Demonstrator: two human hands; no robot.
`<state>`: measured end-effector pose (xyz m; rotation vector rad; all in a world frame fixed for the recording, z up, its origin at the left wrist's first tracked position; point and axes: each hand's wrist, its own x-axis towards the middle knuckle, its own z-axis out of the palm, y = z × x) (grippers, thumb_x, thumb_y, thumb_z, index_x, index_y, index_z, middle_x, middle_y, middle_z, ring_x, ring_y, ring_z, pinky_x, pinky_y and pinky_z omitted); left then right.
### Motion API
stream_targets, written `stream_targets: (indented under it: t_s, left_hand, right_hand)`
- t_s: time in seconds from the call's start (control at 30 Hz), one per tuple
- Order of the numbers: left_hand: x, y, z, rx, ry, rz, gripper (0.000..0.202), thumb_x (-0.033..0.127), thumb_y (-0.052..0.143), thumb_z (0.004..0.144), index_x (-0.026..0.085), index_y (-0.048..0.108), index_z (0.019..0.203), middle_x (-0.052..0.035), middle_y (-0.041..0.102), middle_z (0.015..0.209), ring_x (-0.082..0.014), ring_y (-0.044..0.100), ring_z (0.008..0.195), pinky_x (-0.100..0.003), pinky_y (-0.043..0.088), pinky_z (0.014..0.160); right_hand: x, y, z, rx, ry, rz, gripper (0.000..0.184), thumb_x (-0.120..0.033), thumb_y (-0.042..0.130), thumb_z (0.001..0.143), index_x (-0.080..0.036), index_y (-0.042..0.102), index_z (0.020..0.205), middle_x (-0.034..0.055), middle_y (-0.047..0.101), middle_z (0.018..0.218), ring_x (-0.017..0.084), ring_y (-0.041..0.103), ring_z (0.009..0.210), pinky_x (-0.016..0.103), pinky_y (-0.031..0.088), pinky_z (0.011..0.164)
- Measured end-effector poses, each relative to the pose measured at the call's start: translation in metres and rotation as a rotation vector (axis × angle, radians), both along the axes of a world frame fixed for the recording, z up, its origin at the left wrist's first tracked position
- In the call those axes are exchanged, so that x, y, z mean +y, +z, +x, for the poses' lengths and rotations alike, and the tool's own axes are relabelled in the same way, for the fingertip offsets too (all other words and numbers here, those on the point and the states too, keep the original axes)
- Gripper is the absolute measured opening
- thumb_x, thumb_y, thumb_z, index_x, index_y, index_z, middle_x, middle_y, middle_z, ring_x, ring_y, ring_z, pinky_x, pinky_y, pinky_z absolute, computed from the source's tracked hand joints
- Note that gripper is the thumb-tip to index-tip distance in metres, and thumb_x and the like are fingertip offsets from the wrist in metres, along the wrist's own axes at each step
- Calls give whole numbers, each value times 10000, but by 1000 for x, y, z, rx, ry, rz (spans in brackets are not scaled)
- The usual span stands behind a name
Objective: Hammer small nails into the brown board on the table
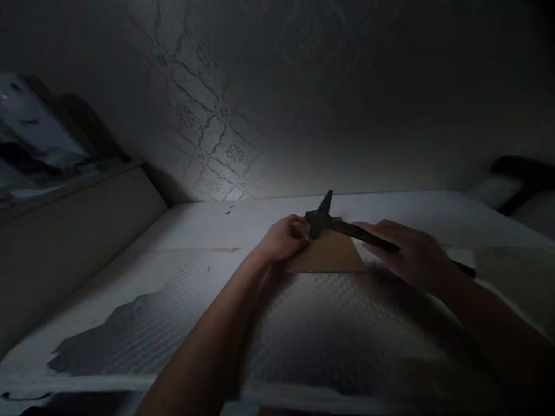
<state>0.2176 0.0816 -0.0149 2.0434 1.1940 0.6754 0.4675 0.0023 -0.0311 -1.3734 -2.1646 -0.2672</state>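
Observation:
In the head view, my right hand (407, 251) is closed around the handle of a dark hammer (318, 219) with a long tapering head. The hammer's head hangs over a flat brown board (332, 257), with its handle slanting down to the right. My left hand (286, 238) rests at the board's left edge. Its fingers are curled together close beside the hammer head; whatever they may pinch is too dark and small to make out. The board lies on a textured, silvery sheet (321, 323).
A white tabletop (199, 225) runs back to a patterned wall (225, 133). On the left, a raised ledge (87, 202) carries a white boxy object (39, 115). A dark object (526, 173) stands at the far right. Beneath my right wrist lies a black-ended item (465, 268).

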Motion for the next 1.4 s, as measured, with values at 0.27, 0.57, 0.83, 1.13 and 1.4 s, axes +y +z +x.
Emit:
stream_targets:
  t_s: [0.27,0.57,0.83,1.13,1.4]
  left_hand:
    - [1,1,-1,28,6,-10,380,103,639,666,135,590,1042,-63,691,890,-201,643,852,-321,510,791]
    - [1,1,-1,46,8,-2,377,119,638,684,128,587,1057,-52,690,861,-195,641,829,-311,510,772]
    - [2,0,-1,68,12,3,406,151,661,688,133,578,1086,-57,683,883,-195,633,832,-310,505,763]
    - [3,-4,-1,38,-1,53,390,142,657,663,129,591,1047,-51,672,854,-172,616,762,-285,492,717]
    - [2,-2,-1,69,23,59,389,173,665,657,143,594,1038,-41,668,835,-173,618,756,-275,493,708]
  right_hand:
    - [1,-1,0,13,-6,-16,383,-284,449,898,-251,541,1269,44,666,951,214,655,813,322,506,687]
    - [1,0,-1,46,17,-30,375,-279,457,885,-260,551,1247,44,677,947,216,657,821,326,514,707]
    - [2,-1,1,34,17,-36,378,-290,457,890,-267,553,1255,37,670,901,208,652,775,311,507,676]
    - [2,-4,-10,22,1,1,415,-259,465,887,-256,512,1300,45,668,1025,210,657,825,306,506,660]
    - [2,-4,-12,10,-5,16,413,-250,455,895,-257,511,1304,48,672,1005,205,653,840,294,505,673]
